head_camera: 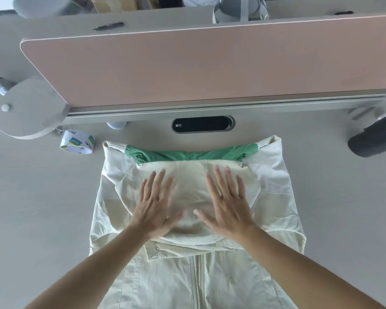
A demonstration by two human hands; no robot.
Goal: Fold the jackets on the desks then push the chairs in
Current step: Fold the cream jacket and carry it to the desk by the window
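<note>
Jacket: A cream jacket [196, 219] with a green lining lay spread on the pale surface [38, 208], zipper facing the camera.
Left hand: The left hand [154, 208] pressed flat on the jacket's folded hood, fingers straight and spread.
Right hand: The right hand [228, 206] lay flat beside it, gripping nothing.
Nearby: A tape roll [77, 141] sat left of the collar, apart from it.

Bright, flat, diffuse light; shadows faint. Wide-angle distortion bows divider panel [198, 68] edges. Clutter [239, 10] behind panel soft, unfocused. Below panel, left hand [153, 206], right hand [228, 206] slightly motion-blurred.
</note>
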